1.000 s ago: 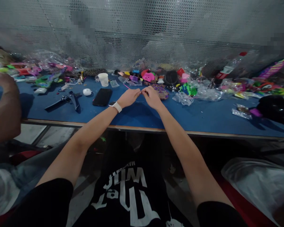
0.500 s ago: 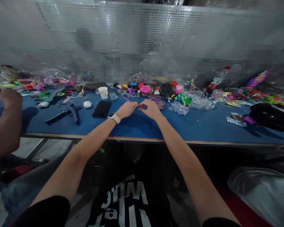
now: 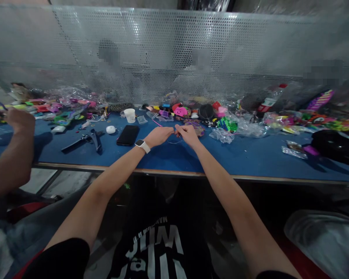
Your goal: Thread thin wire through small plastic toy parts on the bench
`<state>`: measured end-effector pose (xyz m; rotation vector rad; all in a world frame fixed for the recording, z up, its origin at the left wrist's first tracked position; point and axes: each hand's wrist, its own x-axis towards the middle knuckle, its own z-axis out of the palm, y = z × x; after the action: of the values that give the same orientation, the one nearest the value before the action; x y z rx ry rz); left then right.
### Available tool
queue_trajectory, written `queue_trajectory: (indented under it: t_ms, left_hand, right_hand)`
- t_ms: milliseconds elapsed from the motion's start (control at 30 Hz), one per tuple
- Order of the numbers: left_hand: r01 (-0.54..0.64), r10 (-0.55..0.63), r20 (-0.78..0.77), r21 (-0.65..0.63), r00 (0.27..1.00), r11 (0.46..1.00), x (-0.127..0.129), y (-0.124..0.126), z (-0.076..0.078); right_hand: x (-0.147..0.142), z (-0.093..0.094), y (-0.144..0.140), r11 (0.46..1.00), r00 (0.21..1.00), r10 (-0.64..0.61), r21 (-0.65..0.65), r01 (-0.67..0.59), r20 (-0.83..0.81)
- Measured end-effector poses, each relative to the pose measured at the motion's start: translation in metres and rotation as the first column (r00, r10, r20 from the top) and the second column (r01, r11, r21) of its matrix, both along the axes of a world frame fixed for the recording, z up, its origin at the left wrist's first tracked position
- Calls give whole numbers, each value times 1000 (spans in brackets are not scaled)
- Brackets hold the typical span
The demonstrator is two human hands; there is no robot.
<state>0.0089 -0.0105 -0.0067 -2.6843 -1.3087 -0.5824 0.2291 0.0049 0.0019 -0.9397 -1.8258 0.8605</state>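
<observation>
My left hand (image 3: pixel 159 135), with a white watch on its wrist, and my right hand (image 3: pixel 187 133) meet fingertip to fingertip over the blue table (image 3: pixel 250 155). Between them they pinch a thin clear thread or wire (image 3: pixel 174 142) that loops down onto the table. It is too small to tell what is on it. A black phone (image 3: pixel 128 135) lies just left of my left hand. A purple beaded piece (image 3: pixel 195 124) lies just behind my right hand.
Colourful small toys and clear plastic bags (image 3: pixel 221 133) crowd the back of the table under a perforated metal screen. A white cup (image 3: pixel 130 115), a white earbud case (image 3: pixel 111 129) and a black tool (image 3: pixel 88 139) sit left. Another person's arm (image 3: pixel 14 151) is at far left. A black bag (image 3: pixel 336 147) lies right.
The camera has tilted, so the table sits lower in view. My hands stay together on the thread. The other person's hand at left has shifted slightly right.
</observation>
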Motion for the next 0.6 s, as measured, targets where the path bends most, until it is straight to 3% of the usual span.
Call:
queue_trajectory:
  t_ms: [100,200,333,467,600]
  left_hand:
    - [27,-27,37,-18,999,999,2,0,-2]
    - [34,-24,152,-64,988,997,4,-1,-4]
    - [20,42,337,-178,941,984,6,-1,-3]
    - [5,134,470,-282,873,959,9,-2,-1]
    - [-91,153,444,-159,883,983,9,-2,-2]
  right_hand:
    - [-2,-1,2,999,1000,16,-50,-17,-19]
    - [1,-3,4,999,999,35,-5,-35,42]
    - [4,-5,3,996,992,26,85,-37,120]
    - [0,-4,0,989,995,-13,150,-2,97]
    - [-2,-2,-1,984,992,-82,166,65,98]
